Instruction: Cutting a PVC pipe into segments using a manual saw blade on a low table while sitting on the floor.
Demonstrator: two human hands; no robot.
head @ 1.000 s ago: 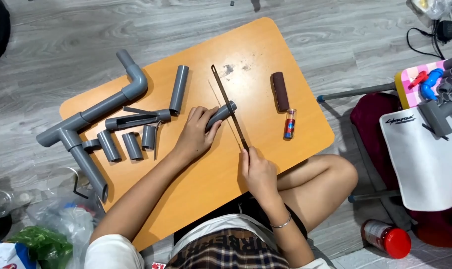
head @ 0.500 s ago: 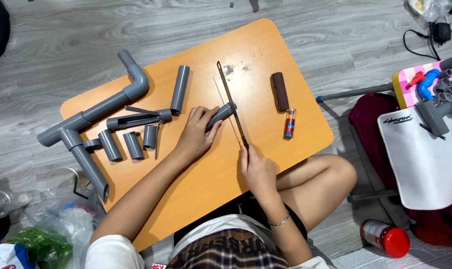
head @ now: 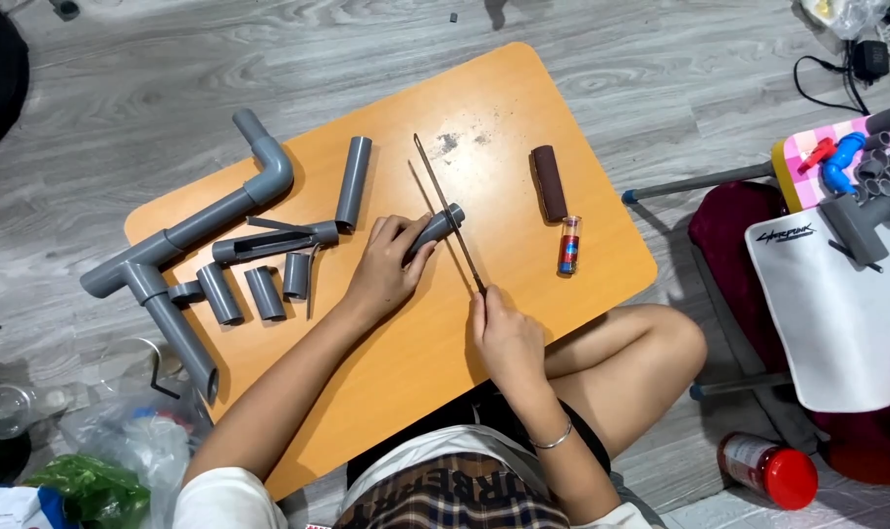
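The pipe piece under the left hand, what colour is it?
Grey, seen in the head view: the pipe piece under the left hand.

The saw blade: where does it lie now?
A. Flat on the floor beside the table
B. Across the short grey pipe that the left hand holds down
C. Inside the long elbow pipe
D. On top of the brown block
B: the saw blade, gripped at its near end by the right hand, crosses the short grey pipe that the left hand presses on the table.
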